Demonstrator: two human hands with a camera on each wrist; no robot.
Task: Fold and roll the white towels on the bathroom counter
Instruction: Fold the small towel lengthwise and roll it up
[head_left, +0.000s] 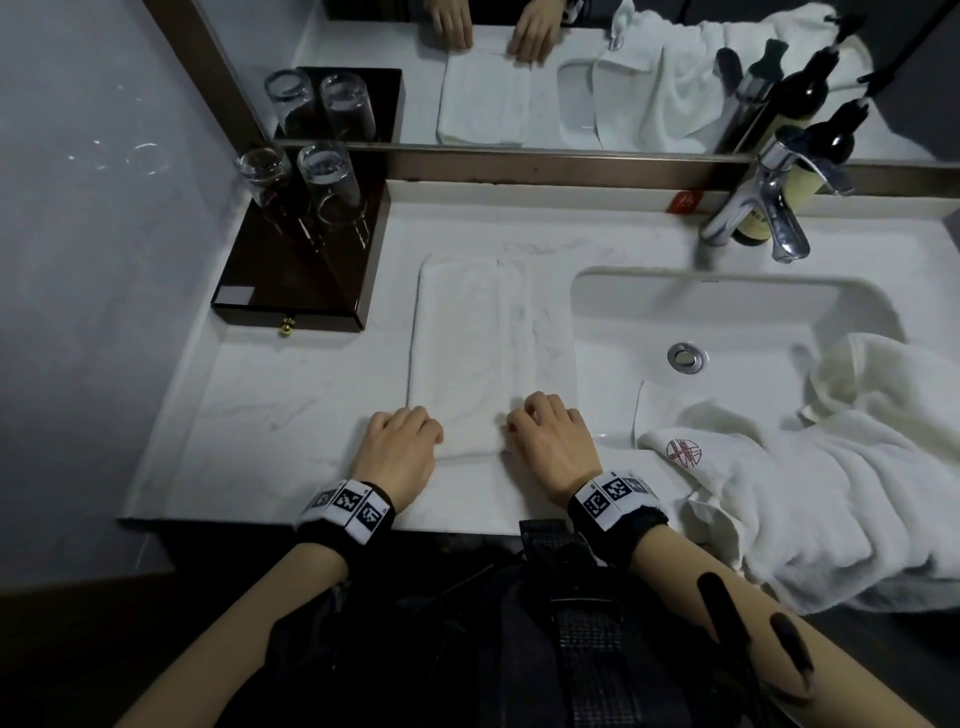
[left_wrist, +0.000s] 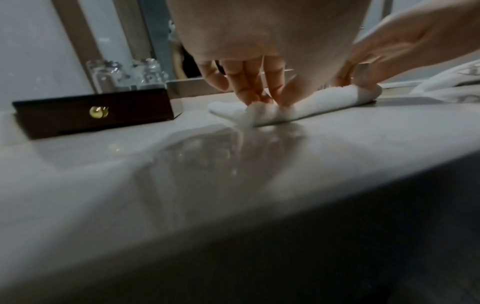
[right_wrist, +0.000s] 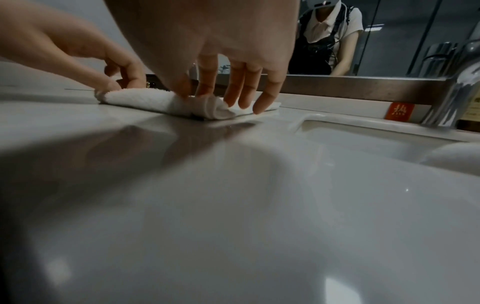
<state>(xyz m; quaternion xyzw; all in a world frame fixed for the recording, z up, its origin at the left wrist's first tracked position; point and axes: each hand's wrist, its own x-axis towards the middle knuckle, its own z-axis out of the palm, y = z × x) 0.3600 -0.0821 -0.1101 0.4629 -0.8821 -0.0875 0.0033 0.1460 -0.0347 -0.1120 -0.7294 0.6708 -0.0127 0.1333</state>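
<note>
Two white towels: one folded towel (head_left: 483, 338) on the bench (head_left: 291, 415), one crumpled towel (head_left: 810, 467); two drinking glasses (head_left: 296, 182); one dark box (head_left: 306, 260); one tap (head_left: 763, 208); two hands (head_left: 402, 447).

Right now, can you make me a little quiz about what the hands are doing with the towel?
1. True or false: the folded towel already has a small roll at its near end.
2. Which sits left of the towel? A) the faucet B) the dark wooden box with glasses C) the drain
3. Fill in: the unfolded towel with the red logo hangs partly into the ____.

Key:
1. True. The left hand and right hand both hold the roll.
2. B
3. sink
</note>
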